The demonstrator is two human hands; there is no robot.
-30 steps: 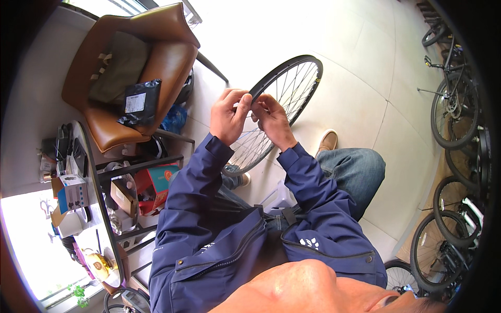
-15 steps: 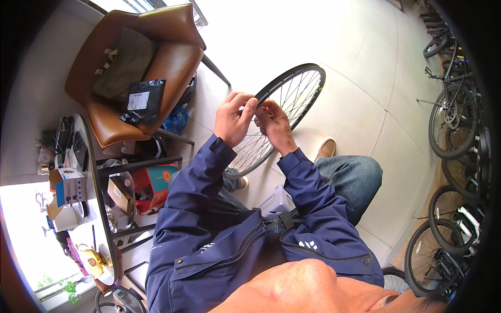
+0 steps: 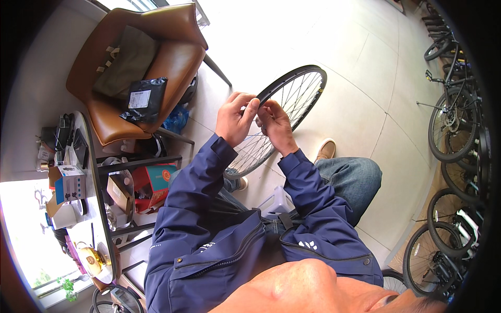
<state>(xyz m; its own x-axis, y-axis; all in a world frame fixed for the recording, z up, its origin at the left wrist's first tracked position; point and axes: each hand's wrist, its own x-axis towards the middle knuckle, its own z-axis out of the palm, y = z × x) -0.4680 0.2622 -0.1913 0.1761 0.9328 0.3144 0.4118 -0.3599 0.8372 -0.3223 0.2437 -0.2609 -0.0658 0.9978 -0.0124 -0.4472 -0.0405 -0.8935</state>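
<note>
A spoked bicycle wheel (image 3: 286, 79) with a black rim stands tilted in front of me, its lower part near my feet. My left hand (image 3: 233, 119) is closed on the near upper part of the rim, thumb along its side. Close beside it, my right hand (image 3: 278, 129) is also closed, with curled fingers at the same stretch of rim and over the spokes. Its fingertips are partly hidden, so anything small between them does not show.
A brown chair (image 3: 175, 60) at the left bears a black plastic package (image 3: 146, 99). Nearer, a table (image 3: 99, 206) holds boxes and tools, with a red box (image 3: 155, 188) below. A light grey plastic object (image 3: 278, 202) lies between my legs. Several bicycles (image 3: 453, 122) line the right side.
Both hands keep almost the same hold on the wheel. The whole view has shifted very slightly.
</note>
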